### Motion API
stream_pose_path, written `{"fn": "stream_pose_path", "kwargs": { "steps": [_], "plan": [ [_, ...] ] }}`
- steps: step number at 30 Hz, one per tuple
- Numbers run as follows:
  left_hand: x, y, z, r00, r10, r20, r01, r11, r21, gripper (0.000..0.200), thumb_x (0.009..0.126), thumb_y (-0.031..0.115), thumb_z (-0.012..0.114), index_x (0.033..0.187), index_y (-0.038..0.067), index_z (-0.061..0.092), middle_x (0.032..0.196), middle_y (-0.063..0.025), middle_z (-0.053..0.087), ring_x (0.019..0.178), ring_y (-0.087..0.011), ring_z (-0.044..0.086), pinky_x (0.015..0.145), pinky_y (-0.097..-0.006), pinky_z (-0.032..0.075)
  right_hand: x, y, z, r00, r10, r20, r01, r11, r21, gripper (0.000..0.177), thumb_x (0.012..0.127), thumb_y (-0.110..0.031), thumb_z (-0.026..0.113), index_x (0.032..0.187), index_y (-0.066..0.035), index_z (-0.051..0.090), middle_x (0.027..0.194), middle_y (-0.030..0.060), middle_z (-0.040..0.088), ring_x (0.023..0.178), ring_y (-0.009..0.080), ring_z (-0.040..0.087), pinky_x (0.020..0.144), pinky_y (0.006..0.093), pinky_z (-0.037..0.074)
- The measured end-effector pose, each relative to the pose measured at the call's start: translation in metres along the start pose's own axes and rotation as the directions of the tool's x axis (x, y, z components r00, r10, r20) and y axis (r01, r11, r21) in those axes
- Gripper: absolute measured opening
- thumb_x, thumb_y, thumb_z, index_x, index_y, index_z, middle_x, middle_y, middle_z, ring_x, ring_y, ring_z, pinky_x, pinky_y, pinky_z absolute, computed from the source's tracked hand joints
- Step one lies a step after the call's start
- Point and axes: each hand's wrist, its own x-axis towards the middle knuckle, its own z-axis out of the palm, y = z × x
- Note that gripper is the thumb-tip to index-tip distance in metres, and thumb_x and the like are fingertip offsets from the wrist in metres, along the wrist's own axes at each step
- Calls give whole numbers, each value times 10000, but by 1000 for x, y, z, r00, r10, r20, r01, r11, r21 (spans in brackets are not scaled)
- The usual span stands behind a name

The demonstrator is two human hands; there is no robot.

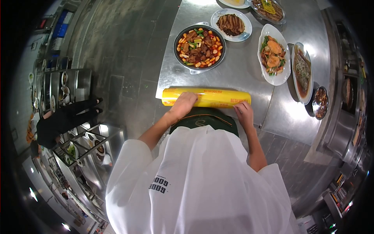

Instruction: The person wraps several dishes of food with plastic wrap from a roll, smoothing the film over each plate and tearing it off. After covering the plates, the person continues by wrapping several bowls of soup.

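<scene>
A yellow roll of cling film with red print lies across the near edge of the steel table. My left hand is closed over its left part, the fingers bent against the roll. At the roll's lower right end, my right hand has its fingertips pinched together on the film's edge; the film between them is too thin to make out clearly. Just beyond the roll stands a black pan of braised meat with peppers. A white plate of sliced meat sits behind it.
On the steel table to the right are an oval dish of garnished food, a fish platter and a small wrapped bowl. A covered dish is at the back. Another person stands left near metal racks.
</scene>
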Motion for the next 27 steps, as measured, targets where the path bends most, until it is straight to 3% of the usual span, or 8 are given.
{"fn": "stream_pose_path", "kwargs": {
  "steps": [5,7,10,17,22,27],
  "plan": [
    [0,-15,0,995,81,-52,-80,996,29,156,962,191,633,1014,50,589,1000,-171,639,1024,-376,619,923,-465,495,3,0,-2,1000,-12,4,12,1000,7,122,863,-81,798,904,-53,687,899,113,642,860,317,657,755,403,546],
    [0,-24,-9,961,244,129,-253,966,59,195,958,230,681,983,56,597,1002,-133,621,978,-340,616,870,-437,502,3,1,-3,1000,-14,17,14,1000,16,121,862,-79,797,905,-53,687,898,111,642,861,316,658,756,403,546],
    [0,-18,-18,948,284,143,-295,953,62,210,948,251,698,954,60,612,1014,-122,610,982,-331,613,874,-437,500,1,2,-2,999,-6,42,5,1000,21,127,857,-58,805,913,-36,693,908,120,656,849,322,668,745,393,547],
    [-8,-29,-30,977,173,121,-186,976,110,242,936,277,714,976,63,610,1026,-124,595,986,-330,601,895,-420,489,-3,1,-2,999,20,41,-21,999,27,129,856,-57,805,921,-42,694,916,116,660,845,321,670,743,392,549],
    [-11,-38,-29,944,305,129,-328,916,231,124,919,189,671,954,89,607,956,-94,605,955,-288,624,893,-400,497,-2,-1,0,999,27,41,-28,999,29,129,857,-54,804,924,-45,695,912,115,658,844,322,669,740,394,548],
    [-14,-39,-27,922,346,172,-385,857,341,103,887,181,648,920,112,579,928,-64,610,911,-240,639,834,-369,517,0,0,1,998,27,49,-29,999,32,124,861,-59,801,924,-46,695,900,114,654,841,322,668,738,396,548]
  ]
}}
